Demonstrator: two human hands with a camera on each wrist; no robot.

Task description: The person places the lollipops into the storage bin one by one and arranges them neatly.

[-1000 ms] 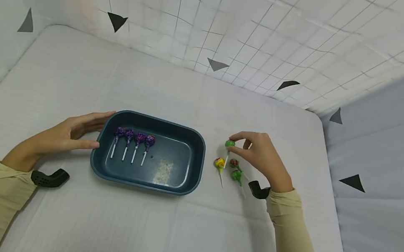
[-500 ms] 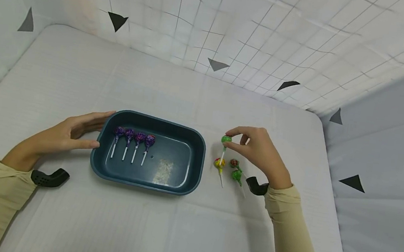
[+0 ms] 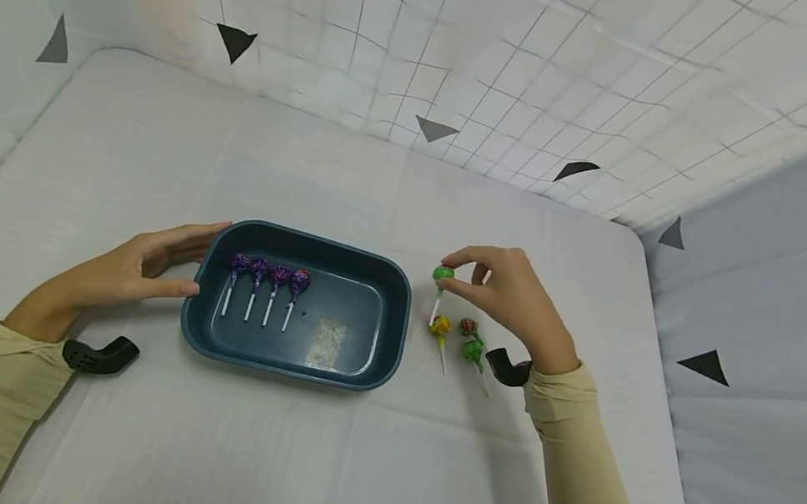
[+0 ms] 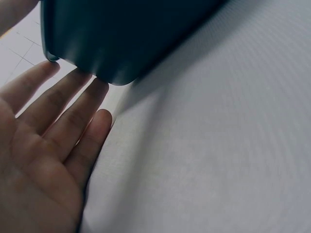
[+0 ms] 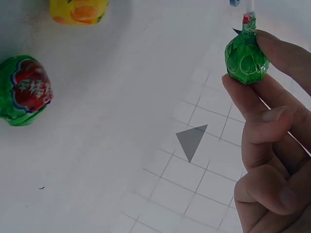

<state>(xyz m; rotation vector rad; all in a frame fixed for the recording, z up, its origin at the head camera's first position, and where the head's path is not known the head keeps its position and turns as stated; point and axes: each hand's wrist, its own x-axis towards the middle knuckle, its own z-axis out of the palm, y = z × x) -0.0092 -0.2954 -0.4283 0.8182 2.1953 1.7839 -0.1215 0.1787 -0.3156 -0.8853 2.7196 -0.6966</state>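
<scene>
Head: green lollipop (image 3: 443,274) off blue tray's (image 3: 360,301) right rim, gap between. Right hand (image 3: 507,294) pinching its head; left hand (image 3: 137,265) spread at tray's left end. Wide margin to white-covered counter's (image 3: 273,454) far edge; grid-lined wall (image 3: 428,53) beyond.
Left wrist: straight fingers (image 4: 63,102) at tray wall.
Right wrist: shiny green wrapper, twisted neck, pale stick.

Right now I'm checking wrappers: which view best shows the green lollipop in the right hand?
The right wrist view: the green lollipop is large there, its wrapper clear, though the stick is cut off by the frame. The head view shows it small, pinched by the right hand. The left wrist view doesn't show it.
</scene>
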